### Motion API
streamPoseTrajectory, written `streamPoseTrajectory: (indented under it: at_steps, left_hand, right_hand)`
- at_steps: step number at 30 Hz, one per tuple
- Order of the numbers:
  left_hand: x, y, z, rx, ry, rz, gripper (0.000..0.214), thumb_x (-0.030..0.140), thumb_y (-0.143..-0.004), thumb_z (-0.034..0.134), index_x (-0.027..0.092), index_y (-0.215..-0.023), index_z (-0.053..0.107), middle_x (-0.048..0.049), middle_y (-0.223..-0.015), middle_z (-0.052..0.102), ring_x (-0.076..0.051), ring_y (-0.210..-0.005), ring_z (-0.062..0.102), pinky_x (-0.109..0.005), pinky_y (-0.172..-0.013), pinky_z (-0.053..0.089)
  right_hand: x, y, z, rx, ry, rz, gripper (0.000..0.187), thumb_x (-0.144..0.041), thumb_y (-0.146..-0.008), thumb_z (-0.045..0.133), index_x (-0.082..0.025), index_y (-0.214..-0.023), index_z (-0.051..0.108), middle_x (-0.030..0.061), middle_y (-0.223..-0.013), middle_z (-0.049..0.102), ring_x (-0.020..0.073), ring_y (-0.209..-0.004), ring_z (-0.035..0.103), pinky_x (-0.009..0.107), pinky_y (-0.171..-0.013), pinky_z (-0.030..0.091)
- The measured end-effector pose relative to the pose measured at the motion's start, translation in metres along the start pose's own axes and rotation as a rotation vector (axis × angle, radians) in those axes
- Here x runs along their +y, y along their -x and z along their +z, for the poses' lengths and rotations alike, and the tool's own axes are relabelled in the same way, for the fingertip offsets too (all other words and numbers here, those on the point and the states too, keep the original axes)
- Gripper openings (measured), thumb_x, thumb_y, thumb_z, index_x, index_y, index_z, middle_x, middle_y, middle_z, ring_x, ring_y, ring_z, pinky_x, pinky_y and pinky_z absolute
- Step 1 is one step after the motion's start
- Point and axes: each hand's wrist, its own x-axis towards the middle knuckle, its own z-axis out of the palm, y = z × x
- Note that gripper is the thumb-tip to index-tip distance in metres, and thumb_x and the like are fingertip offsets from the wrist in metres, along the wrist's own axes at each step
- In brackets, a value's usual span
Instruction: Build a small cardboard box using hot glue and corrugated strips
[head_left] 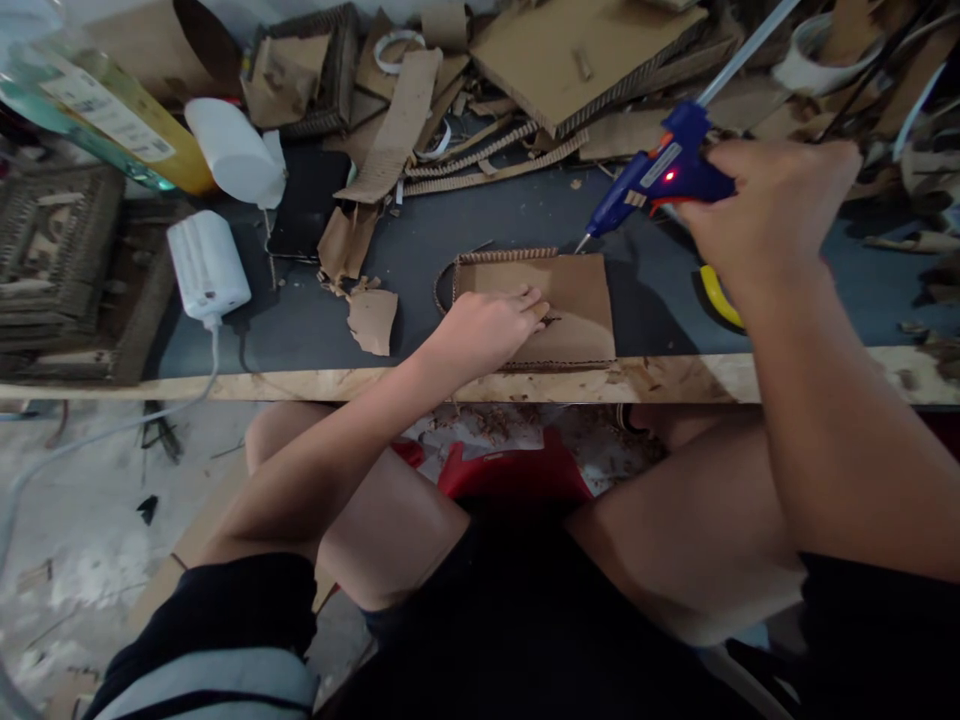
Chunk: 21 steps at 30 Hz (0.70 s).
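Note:
A rectangular brown cardboard piece [577, 300] with a corrugated strip along its top and left edges lies near the table's front edge. My left hand [487, 325] rests flat on its left part, fingers stretched out and pressing it down. My right hand [772, 215] is closed round the grip of a blue hot glue gun [660, 175] with a red light on and a clear glue stick sticking out behind. The gun's nozzle points down-left, just above the cardboard's top right corner.
Cardboard scraps and strips [420, 130] litter the back of the dark table [300, 320]. A white charger [206, 265], a black phone [307, 200], a white bottle [232, 150] and a yellow-liquid bottle [105, 115] lie at left. A yellow tool [720, 295] sits under my right wrist.

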Motion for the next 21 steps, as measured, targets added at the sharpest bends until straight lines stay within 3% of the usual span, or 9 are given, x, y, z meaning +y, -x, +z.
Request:
streamPoseTrajectory:
  at_steps: [8, 17, 21]
  left_hand:
    - [0.002, -0.001, -0.002, -0.034, -0.012, -0.017, 0.036, 0.02, -0.12, 0.049, 0.01, -0.143, 0.075, -0.0177, -0.151, 0.074, -0.028, -0.145, 0.071, -0.036, -0.103, 0.068]
    - [0.0, 0.002, 0.0, 0.007, 0.011, 0.0, 0.035, 0.017, -0.119, 0.051, 0.008, -0.141, 0.075, -0.0175, -0.15, 0.075, -0.028, -0.143, 0.073, -0.037, -0.101, 0.069]
    - [0.0, 0.001, 0.001, -0.014, 0.004, 0.003, 0.036, 0.019, -0.12, 0.048, 0.009, -0.143, 0.075, -0.0177, -0.151, 0.074, -0.028, -0.145, 0.071, -0.038, -0.103, 0.068]
  right_hand:
    - [0.011, 0.004, -0.005, 0.038, 0.03, -0.001, 0.029, -0.036, -0.082, 0.067, -0.022, -0.105, 0.078, 0.0105, -0.092, 0.077, 0.033, -0.092, 0.072, 0.043, -0.083, 0.046]
    - [0.011, 0.004, -0.007, -0.051, 0.013, 0.042, 0.039, -0.037, -0.084, 0.072, -0.027, -0.121, 0.08, 0.0134, -0.114, 0.081, 0.0374, -0.114, 0.071, 0.048, -0.093, 0.046]
    - [0.012, 0.004, -0.008, -0.052, 0.046, 0.056, 0.047, -0.038, -0.086, 0.071, -0.027, -0.13, 0.081, 0.0136, -0.111, 0.081, 0.0367, -0.111, 0.071, 0.047, -0.09, 0.045]
